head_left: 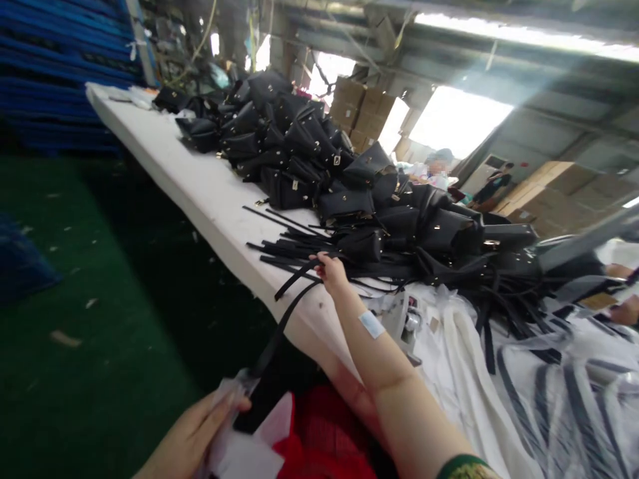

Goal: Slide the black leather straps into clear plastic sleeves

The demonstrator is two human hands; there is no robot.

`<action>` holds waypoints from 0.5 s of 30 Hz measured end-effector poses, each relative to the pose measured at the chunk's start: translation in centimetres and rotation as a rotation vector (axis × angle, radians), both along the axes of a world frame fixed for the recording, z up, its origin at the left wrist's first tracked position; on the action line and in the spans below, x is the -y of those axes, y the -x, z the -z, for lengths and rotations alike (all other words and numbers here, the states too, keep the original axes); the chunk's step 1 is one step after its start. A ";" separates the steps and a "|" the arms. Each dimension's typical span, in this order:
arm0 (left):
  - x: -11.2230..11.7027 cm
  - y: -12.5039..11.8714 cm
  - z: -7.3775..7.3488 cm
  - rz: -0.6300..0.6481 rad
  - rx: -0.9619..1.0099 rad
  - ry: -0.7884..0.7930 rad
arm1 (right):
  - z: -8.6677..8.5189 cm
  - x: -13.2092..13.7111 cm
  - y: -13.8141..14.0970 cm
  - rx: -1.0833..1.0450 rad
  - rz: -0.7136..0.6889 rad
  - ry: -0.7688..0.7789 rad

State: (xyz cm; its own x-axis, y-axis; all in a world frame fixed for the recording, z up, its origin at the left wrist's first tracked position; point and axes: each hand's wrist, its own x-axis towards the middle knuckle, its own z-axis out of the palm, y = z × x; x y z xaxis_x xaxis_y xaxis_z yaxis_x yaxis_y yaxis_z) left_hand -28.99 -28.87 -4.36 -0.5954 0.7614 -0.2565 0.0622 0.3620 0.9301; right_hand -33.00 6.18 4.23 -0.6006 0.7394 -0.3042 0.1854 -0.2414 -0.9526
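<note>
My right hand (329,269) reaches out over the table edge, its fingers closed on a black strap (295,276) whose free end points down to the left. Low in the view, my left hand (204,426) grips a clear plastic bag (227,399). A black strap length (274,339) rises from this bag's mouth toward my right hand; I cannot tell whether both lengths are one strap. Several loose black straps (284,246) lie on the table just beyond my right hand. Behind them is a large heap of black handbags (299,136).
The long table (170,166) has a pale cover. To the right lie clear bags with dark straps (544,392), near another person's hand (626,309). A metal device (412,322) sits beside my right forearm. Cardboard boxes (364,110) and co-workers are farther back; blue racks (54,80) stand left.
</note>
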 end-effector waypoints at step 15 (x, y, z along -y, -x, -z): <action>1.6 -3.9 -3.3 0.081 0.114 -0.260 | -3.3 12.0 -13.9 -0.494 -0.325 -0.113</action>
